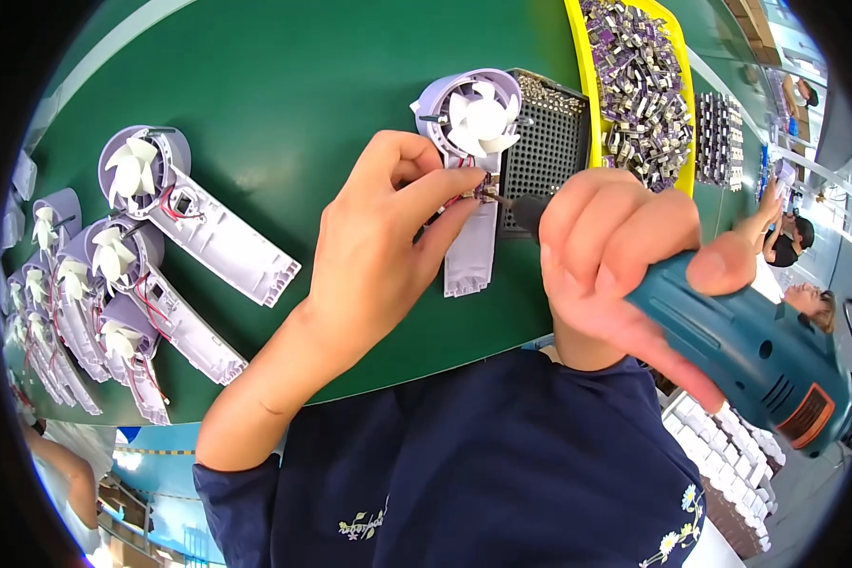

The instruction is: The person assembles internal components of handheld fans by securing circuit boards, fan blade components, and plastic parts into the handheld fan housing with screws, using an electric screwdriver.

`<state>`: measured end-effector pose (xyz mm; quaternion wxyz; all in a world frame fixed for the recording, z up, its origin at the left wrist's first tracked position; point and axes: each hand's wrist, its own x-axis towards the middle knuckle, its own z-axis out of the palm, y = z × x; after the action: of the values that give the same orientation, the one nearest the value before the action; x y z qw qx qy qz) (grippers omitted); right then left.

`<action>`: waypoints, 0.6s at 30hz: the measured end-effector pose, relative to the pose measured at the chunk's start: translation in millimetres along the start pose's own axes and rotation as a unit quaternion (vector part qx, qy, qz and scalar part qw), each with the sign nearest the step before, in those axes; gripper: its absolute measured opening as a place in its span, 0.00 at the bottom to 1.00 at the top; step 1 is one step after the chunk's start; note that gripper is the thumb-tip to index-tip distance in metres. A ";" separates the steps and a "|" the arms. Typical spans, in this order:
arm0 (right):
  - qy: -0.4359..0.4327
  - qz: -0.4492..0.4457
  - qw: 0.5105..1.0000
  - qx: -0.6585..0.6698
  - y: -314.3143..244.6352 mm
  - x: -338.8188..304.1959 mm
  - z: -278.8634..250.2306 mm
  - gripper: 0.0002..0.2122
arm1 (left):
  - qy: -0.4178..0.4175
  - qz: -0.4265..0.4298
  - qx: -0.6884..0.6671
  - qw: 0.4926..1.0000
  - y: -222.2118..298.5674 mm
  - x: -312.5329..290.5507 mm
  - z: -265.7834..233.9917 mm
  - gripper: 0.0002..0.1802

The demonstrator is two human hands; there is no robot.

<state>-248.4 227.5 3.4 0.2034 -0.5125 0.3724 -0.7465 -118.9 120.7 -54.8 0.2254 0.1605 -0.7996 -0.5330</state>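
A lavender handheld-fan half-shell with white fan blades lies on the green table in front of me. My left hand is closed, thumb and fingertips pinching a small purple circuit board at the shell's handle, just below the blades. Fingertips partly cover the board and its red wires. In my right hand is a teal electric screwdriver, gripped near its dark front end. Its bit points left and reaches the board; whether it sits on a screw is too small to tell.
Beside the shell lies a black perforated screw tray, with screws heaped at its far end. A yellow bin full of small circuit boards stands to its right. Several fan half-shells with blades and wires lie at left. Other people sit at far right.
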 end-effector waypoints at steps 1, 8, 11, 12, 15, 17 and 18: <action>-0.004 -0.001 1.000 -0.001 0.5 -0.3 -0.5 0.35 | 0.002 0.000 0.000 1.000 -0.6 0.3 1.3 0.12; 0.004 -0.059 0.997 -0.042 4.1 -13.1 11.1 0.37 | -0.002 -0.049 -0.016 0.999 5.0 2.1 -4.9 0.11; 0.013 -0.062 0.998 -0.002 -5.8 -4.5 0.4 0.38 | 0.009 -0.017 0.005 1.000 1.1 0.3 -2.8 0.10; 0.003 -0.061 0.998 0.027 -15.2 0.3 -6.2 0.38 | 0.006 -0.012 0.006 1.000 1.2 2.7 -3.3 0.10; 0.070 -0.006 0.994 0.082 -48.7 -2.1 -13.0 0.35 | 0.026 -0.020 -0.021 0.999 6.8 -3.2 -3.9 0.11; 0.143 0.070 0.979 0.124 -50.6 -20.7 -16.6 0.34 | 0.029 -0.058 -0.035 0.997 9.0 0.1 -4.6 0.11; 0.210 0.130 0.966 0.071 -50.2 -35.7 -14.7 0.35 | 0.029 -0.040 -0.010 0.999 5.4 0.1 -2.5 0.11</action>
<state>-243.9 289.1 16.9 0.2512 -0.2757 0.4164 -0.8291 -117.7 120.9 -49.0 0.2280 0.2055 -0.7802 -0.5451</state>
